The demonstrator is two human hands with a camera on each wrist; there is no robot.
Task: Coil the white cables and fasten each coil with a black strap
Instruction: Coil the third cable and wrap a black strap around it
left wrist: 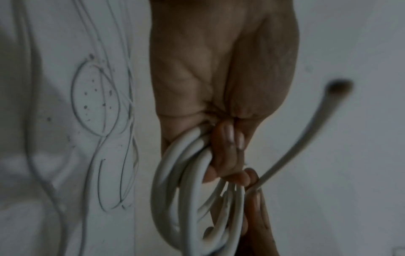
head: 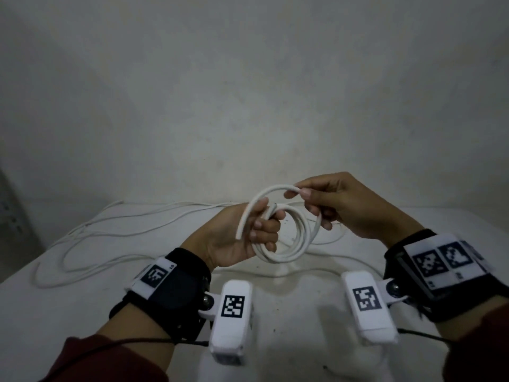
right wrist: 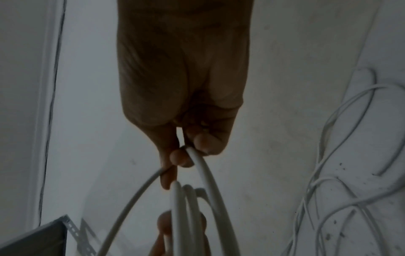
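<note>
A thick white cable is wound into a small coil (head: 292,241) held above the table. My left hand (head: 248,235) grips the coil's loops (left wrist: 181,187) on their left side, fingers curled round them. My right hand (head: 325,199) pinches the cable (right wrist: 203,169) near the top of the coil between thumb and forefinger. The cable's free end (head: 239,236) hangs down in front of my left palm and shows blurred in the left wrist view (left wrist: 337,86). No black strap is visible.
Thin white cables (head: 91,238) lie in loose loops across the white table (head: 82,312), mostly left and behind my hands, and appear again in the right wrist view (right wrist: 342,190). A plain wall (head: 248,92) stands behind. A grey perforated metal frame (right wrist: 43,237) shows low.
</note>
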